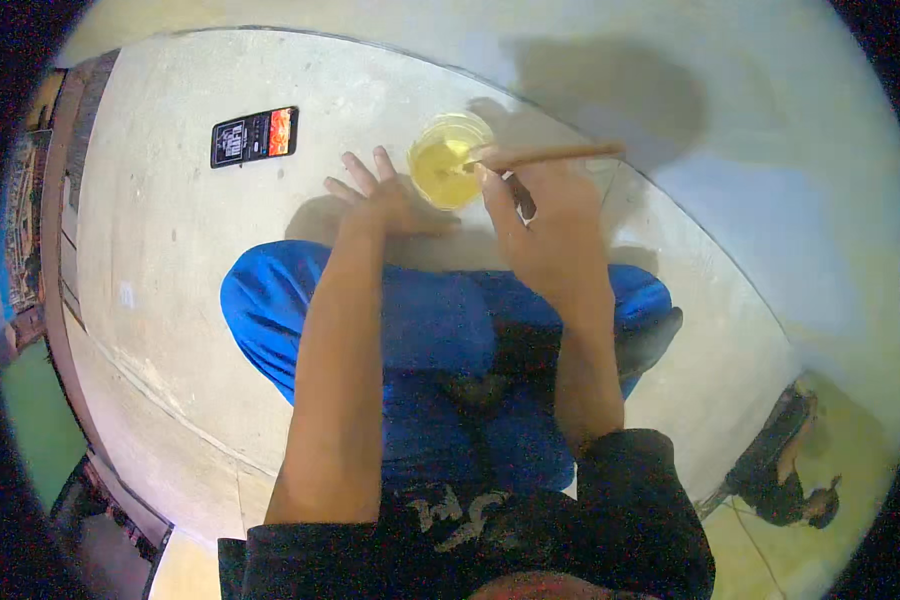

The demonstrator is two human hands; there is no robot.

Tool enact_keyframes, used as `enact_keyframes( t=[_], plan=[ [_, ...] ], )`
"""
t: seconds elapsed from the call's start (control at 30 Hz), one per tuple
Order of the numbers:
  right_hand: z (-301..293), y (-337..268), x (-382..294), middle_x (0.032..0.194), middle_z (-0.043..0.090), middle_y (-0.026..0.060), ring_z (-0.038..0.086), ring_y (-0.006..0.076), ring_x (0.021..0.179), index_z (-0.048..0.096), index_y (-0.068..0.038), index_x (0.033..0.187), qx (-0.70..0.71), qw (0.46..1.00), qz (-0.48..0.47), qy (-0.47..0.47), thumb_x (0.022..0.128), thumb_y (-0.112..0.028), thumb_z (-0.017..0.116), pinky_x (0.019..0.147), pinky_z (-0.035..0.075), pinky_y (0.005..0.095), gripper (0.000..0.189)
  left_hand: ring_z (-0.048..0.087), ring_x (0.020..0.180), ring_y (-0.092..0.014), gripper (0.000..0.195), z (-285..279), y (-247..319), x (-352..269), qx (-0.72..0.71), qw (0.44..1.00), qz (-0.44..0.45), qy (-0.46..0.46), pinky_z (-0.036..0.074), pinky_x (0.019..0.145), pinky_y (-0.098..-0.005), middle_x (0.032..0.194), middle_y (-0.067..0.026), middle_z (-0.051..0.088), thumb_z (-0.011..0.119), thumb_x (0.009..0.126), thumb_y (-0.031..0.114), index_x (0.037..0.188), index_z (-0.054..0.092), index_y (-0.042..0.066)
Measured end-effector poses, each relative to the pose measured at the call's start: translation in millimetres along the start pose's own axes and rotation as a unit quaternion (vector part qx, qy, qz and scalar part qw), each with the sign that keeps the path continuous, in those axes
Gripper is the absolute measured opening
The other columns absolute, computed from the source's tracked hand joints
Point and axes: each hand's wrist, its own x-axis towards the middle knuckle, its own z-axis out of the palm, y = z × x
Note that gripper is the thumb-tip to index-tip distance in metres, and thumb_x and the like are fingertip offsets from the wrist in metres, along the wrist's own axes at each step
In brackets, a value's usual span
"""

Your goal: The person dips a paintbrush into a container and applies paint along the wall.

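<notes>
A clear plastic cup (444, 176) with a yellow content stands on the pale floor (195, 225) in front of my crossed legs. My right hand (544, 217) grips a thin brown stick, perhaps a brush or pencil (570, 154), whose left end is over the cup; whether it touches the content I cannot tell. My left hand (379, 199) is spread with its fingers apart on or just above the floor, close to the cup's left side, with nothing in it. A smartphone (254, 137) with a lit screen lies on the floor, farther left.
My knees in blue trousers (270, 300) lie below both hands. A pale wall (757, 187) rises beyond the floor's far edge and right side. Another person (776, 472) in dark clothing is at the lower right. A raised edge (71, 285) runs along the left.
</notes>
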Motion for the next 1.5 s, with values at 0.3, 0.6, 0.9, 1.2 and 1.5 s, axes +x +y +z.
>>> enact_keyframes(
  t=[0.3,0.6,0.9,1.2,1.5],
  plan=[
    [-15,3,-17,0.093,0.069,0.0107,0.064,0.0219,0.068,0.067,-0.005,0.104,0.041,0.997,-0.003,0.06,0.085,-0.007,0.068,0.063,0.051,0.033,0.019,-0.02,0.143,-0.052,0.143,6,-2,4,0.016,1.0,0.013,-0.017,-0.009,0.107,-0.0752,0.162,-0.0233,-0.007,0.072,0.052,0.083,0.157,0.01,0.007],
    [-59,-14,-80,0.093,0.072,0.0101,0.071,0.0212,0.084,0.07,-0.007,0.099,0.102,0.984,0.096,0.112,0.082,-0.004,0.071,0.075,0.055,0.0302,0.017,-0.02,0.143,-0.053,0.145,-33,21,-32,0.024,0.997,0.031,-0.061,-0.007,0.108,-0.0736,0.161,-0.0265,-0.007,0.072,0.055,0.081,0.156,0.002,0.005],
    [-49,-19,-127,0.11,0.069,0.0148,0.07,0.0234,0.094,0.066,-0.006,0.116,0.204,0.976,0.07,0.003,0.086,-0.002,0.066,0.084,0.054,0.0331,0.03,-0.022,0.141,-0.054,0.13,-18,16,-24,0.072,0.996,0.036,-0.047,-0.005,0.106,-0.0768,0.162,-0.0213,-0.011,0.067,0.063,0.081,0.158,0.006,0.015],
    [-28,-13,-152,0.142,0.051,0.0148,0.062,0.0223,0.101,0.039,-0.004,0.148,0.425,0.893,0.081,-0.124,0.093,0.0,0.053,0.089,0.051,0.0341,0.057,-0.028,0.133,-0.063,0.112,-10,15,-23,0.06,0.997,0.011,-0.043,-0.008,0.102,-0.0796,0.16,-0.0233,-0.017,0.056,0.073,0.08,0.158,0.014,0.019],
    [-18,-16,-158,0.154,0.034,0.012,0.06,0.0218,0.111,0.022,-0.011,0.156,0.516,0.831,0.069,-0.194,0.081,0.021,0.043,0.099,0.046,0.0344,0.084,-0.026,0.134,-0.063,0.111,-5,13,-13,0.06,0.997,-0.015,-0.048,-0.003,0.102,-0.081,0.157,-0.0276,-0.023,0.054,0.075,0.08,0.158,0.012,0.019]
  ],
)
